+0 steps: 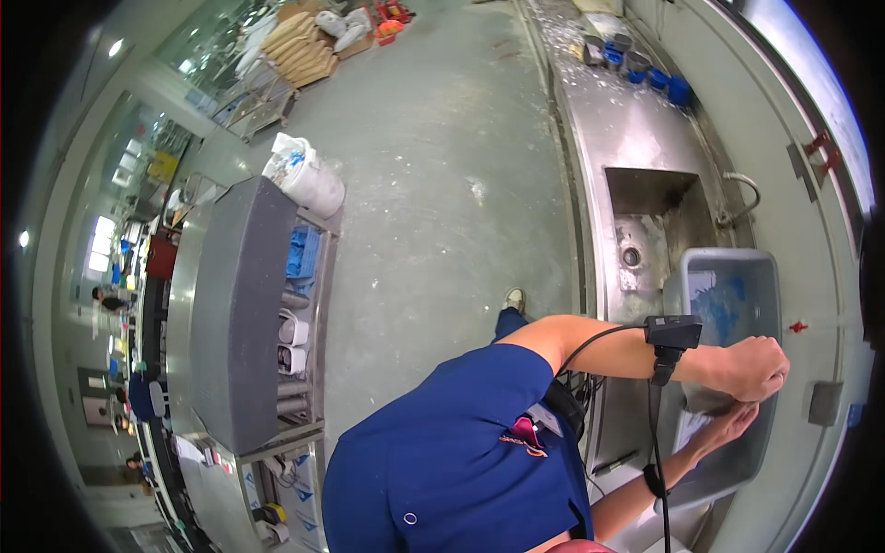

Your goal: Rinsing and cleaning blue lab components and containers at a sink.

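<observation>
Both of my hands meet over the far right part of a grey plastic tub point(770, 304) that stands on the steel counter. My left hand point(751, 369), on the arm with a black strapped device, is closed into a fist. Whatever it may hold is hidden. Just beneath it, my right hand point(724, 429) has its fingers stretched out, near or touching the left hand. A dark band is round the right wrist. Inside the tub lies blue material point(719, 309), its kind not clear. My forearms partly cover the tub.
Beside the tub is a steel sink point(636, 230) with a curved tap point(747, 194). Blue and grey containers point(636, 64) stand at the far counter end. A white bucket point(318, 184) stands by a grey-covered steel rack point(240, 304). Sacks point(300, 51) are piled at the back.
</observation>
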`<state>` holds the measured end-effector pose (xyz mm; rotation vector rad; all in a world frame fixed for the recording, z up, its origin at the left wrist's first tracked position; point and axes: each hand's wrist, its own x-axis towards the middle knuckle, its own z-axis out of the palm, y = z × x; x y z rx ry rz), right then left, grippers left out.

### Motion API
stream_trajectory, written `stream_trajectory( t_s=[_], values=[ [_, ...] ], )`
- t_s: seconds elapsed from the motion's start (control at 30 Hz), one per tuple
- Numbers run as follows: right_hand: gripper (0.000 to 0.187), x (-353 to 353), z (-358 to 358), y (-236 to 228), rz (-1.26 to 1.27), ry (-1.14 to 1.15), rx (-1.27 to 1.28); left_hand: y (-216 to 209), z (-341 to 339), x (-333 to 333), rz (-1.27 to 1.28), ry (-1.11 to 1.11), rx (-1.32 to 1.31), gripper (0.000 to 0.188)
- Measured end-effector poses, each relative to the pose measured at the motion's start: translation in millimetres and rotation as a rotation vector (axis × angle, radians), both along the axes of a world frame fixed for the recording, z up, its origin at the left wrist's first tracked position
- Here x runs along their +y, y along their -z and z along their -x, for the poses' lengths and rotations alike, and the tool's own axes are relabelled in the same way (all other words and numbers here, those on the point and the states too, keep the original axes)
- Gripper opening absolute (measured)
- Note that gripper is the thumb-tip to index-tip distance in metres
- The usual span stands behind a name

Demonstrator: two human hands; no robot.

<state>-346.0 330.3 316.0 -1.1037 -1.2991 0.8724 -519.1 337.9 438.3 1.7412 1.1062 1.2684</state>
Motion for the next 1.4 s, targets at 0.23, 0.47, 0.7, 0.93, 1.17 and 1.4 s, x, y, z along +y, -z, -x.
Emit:
stream_trajectory(
  t_s=[0.23,0.47,0.7,0.93,1.17,1.4],
  values=[
    [0.043,-18.0,-11.3,-15.0,-0.247,0.271,-0.368,-8.9,-26.9,-12.4,-0.248,-0.096,-0.059,0.017],
    [0.03,-27.6,-100.5,20.8,0.005,0.131,-0.305,-0.4,-39.7,0.8,-0.385,-0.046,-0.076,0.015],
    [0.008,-11.5,-113.1,-6.3,0.341,-0.122,-0.615,26.6,5.1,94.6,-0.44,-0.217,-0.109,0.014],
    [0.023,40.4,-167.0,-123.8,0.006,0.158,-0.408,-1.6,-8.5,176.2,-0.248,0.032,-0.024,0.017],
    [0.029,40.9,-228.7,-73.1,0.114,0.096,-0.513,31.9,-6.9,185.0,0.189,0.304,0.05,0.024],
    [0.036,-59.4,-288.4,37.4,0.402,0.407,-0.629,140.3,84.2,112.4,0.511,0.513,0.612,0.066]
  ],
)
